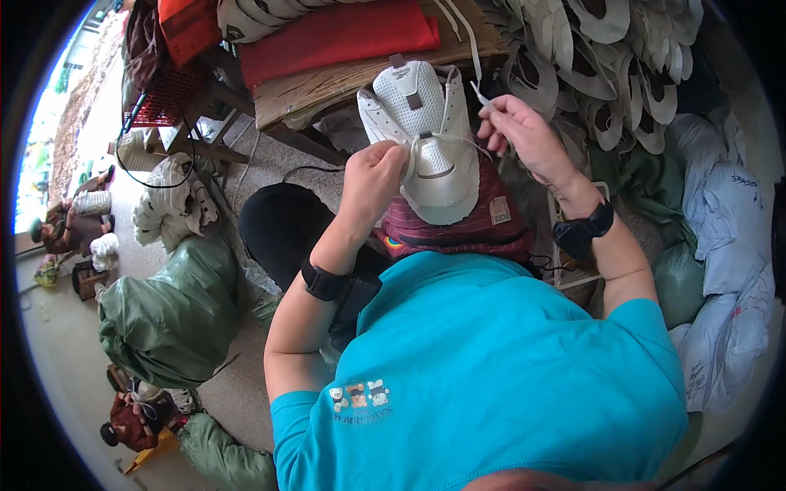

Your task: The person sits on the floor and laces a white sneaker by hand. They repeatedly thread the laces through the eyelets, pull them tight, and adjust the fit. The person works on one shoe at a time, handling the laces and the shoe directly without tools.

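Observation:
A white shoe upper (442, 195) rests toe toward me on the maroon patterned cloth (503, 227) over my lap. Its perforated tongue (403, 88) stands up between the eyelet flaps. Near the toe, a thin white shoelace (449, 137) runs across the lowest eyelets. At the shoe's left side, my left hand (375, 182) is closed around one part of the lace, mostly hidden by the fingers. My right hand (524, 137), raised to the right of the shoe, pinches the lace, and a white end sticks out above the fingertips.
Beyond the shoe stands a wooden table (327, 88) with red cloth (352, 41) and another white shoe piece (258, 18). Many white uppers (602, 65) hang at the right, above pale sacks (733, 221). Green sacks (176, 315) lie left. Other people (135, 421) sit farther left.

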Tool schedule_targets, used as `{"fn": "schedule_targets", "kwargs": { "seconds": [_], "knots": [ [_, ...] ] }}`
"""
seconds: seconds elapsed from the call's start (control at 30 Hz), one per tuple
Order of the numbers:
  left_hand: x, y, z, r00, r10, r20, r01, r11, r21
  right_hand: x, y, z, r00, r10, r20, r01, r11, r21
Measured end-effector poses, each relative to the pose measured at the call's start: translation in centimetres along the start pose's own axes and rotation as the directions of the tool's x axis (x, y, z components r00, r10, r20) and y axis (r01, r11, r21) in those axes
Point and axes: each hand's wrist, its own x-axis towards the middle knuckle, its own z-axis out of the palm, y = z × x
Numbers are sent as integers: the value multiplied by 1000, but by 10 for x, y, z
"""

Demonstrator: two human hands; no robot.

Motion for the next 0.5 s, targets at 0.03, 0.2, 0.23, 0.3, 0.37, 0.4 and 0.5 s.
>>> {"fn": "schedule_targets", "kwargs": {
  "seconds": [0.03,0.2,0.23,0.3,0.37,0.4,0.5],
  "knots": [
    [0,1,0,1000,22,-21,-20,996,89,2,-7,4,999,4,39,-1,997,-82],
    [-4,27,4,980,196,-45,-135,806,576,15,-7,21,980,-163,114,190,940,-282],
    [-3,28,3,989,145,-21,-110,830,547,15,-7,22,975,-194,110,218,929,-300],
    [2,30,-2,999,44,30,-53,871,488,13,-7,24,961,-254,105,275,902,-334],
    [15,17,-15,985,-36,171,-17,953,302,11,-9,24,964,-244,102,265,888,-376],
    [19,21,-15,965,-64,253,11,979,206,9,-10,23,967,-238,94,255,880,-400],
    [13,36,-12,979,-43,197,-56,880,471,4,-10,22,958,-220,182,283,821,-496]
  ]
}}
